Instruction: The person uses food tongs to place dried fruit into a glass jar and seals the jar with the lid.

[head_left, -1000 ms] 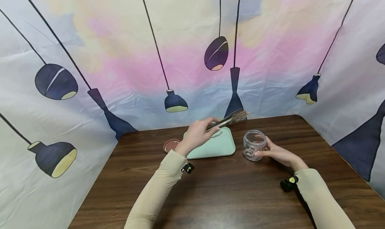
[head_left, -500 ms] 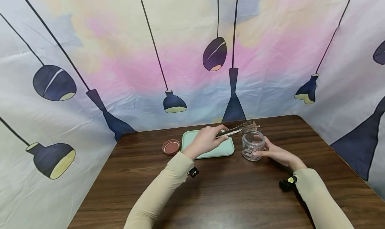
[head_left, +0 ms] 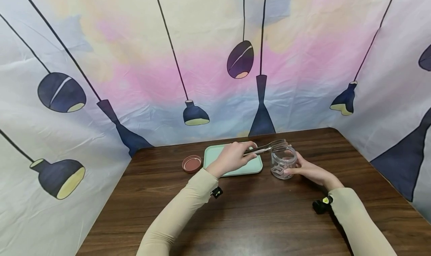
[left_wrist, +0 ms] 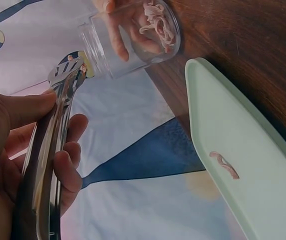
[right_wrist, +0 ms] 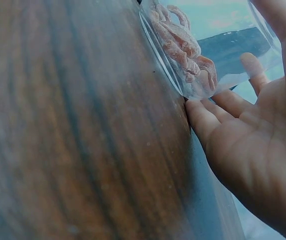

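My left hand [head_left: 232, 158] grips a pair of metal tongs [left_wrist: 45, 162], thumb on one arm and fingers curled round the other. The slotted tong tips reach over the mouth of a clear jar [head_left: 283, 162], and small pinkish bits show at them in the left wrist view. My right hand [head_left: 309, 170] holds that jar upright from its right side, thumb in front. Pinkish dried strips [right_wrist: 180, 45] lie bunched at the jar's bottom. Left of the jar is a mint-green tray [head_left: 211, 158], partly covered by my left hand. One curled strip [left_wrist: 224, 166] lies on it.
A reddish-brown lid [head_left: 192, 164] lies left of the tray, inner side up. The dark wooden table [head_left: 256, 215] reaches back to a cloth backdrop [head_left: 215, 69] printed with hanging lamps.
My left hand has moved right and down, carrying the tongs to the jar's mouth. The bunch of strips earlier between the tips no longer shows there in the head view. The jar stays put.
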`<state>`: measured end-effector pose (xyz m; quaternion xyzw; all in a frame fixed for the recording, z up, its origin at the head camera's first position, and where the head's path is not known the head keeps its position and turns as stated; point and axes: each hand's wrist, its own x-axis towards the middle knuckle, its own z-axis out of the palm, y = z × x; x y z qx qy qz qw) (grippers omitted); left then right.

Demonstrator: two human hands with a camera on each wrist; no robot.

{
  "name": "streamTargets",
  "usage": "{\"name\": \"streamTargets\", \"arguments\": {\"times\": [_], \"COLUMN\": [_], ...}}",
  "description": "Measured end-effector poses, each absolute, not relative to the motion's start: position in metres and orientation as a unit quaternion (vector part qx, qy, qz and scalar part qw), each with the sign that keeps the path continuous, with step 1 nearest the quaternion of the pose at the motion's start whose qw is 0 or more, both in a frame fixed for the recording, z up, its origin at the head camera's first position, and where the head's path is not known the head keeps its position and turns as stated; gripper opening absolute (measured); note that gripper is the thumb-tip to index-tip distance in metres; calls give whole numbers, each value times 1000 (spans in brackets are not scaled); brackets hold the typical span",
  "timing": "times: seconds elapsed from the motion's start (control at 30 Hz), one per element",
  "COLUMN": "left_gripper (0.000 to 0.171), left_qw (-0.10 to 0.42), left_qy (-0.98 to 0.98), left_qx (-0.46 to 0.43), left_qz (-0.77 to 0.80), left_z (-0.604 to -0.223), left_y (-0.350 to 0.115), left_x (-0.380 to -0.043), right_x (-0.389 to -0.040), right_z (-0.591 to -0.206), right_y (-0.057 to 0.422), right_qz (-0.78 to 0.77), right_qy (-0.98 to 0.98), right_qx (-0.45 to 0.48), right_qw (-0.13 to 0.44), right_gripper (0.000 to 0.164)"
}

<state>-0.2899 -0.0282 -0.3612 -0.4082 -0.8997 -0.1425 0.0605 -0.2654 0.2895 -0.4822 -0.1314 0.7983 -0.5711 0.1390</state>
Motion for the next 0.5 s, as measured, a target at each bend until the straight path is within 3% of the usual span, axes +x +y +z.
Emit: {"name": "streamTargets", "arguments": {"times": [0.5], "left_gripper": [32], "left_qw": [54], "left_qy": [-900], "left_qx": [-407], "left_qz": [-148], "left_z": [-362], "left_y": [-28], "left_x": [-290], "right_x": [-264], "right_z": [-481], "right_y": [290], "right_qz": [-569], "right_qy": [801], "right_qx": [-131], "right_qw": [134], "right_gripper": [90]}}
